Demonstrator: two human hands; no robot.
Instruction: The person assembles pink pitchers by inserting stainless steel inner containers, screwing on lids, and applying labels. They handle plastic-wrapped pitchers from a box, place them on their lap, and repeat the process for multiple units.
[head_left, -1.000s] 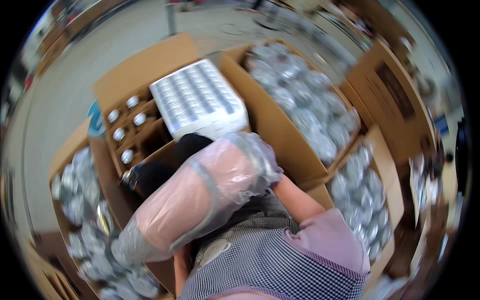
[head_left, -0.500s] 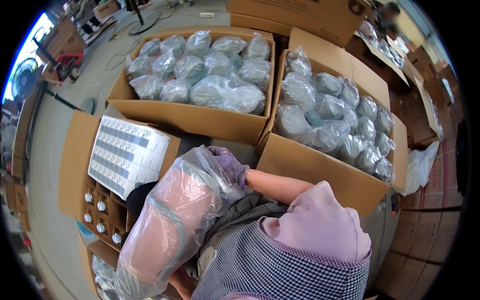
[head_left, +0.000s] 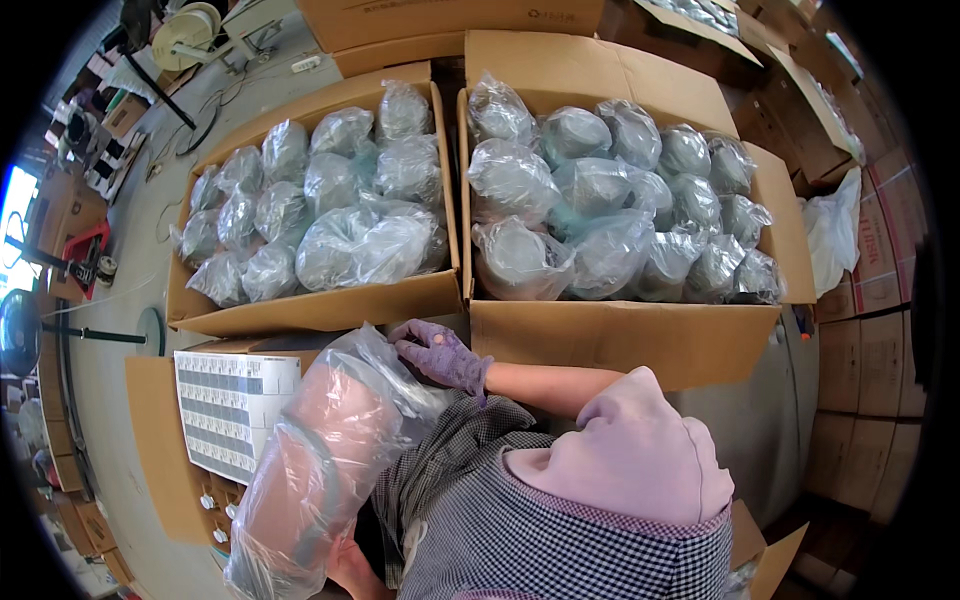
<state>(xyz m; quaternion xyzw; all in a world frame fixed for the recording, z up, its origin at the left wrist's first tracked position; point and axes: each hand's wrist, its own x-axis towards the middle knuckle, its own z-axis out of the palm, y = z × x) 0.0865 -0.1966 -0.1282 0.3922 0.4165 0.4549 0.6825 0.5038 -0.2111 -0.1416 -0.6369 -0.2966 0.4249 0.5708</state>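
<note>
Occupying the space left of the checked apron (head_left: 600, 545), a pinkish cylindrical bundle (head_left: 340, 405) in a clear plastic bag (head_left: 270, 500) sits obliquely, upper end toward the right hand (head_left: 437, 352). This hand, in a purple glove, has its fingers bent against the bag's upper edge; whether they pinch the film cannot be told. The bare left hand (head_left: 348, 562) contacts the lower side, its grip hidden. Adjacent left: a white label-printed box (head_left: 275, 378) above capped bottles (head_left: 207, 502). Beyond: two open cartons (head_left: 330, 306) of bagged, rounded articles (head_left: 285, 150).
</note>
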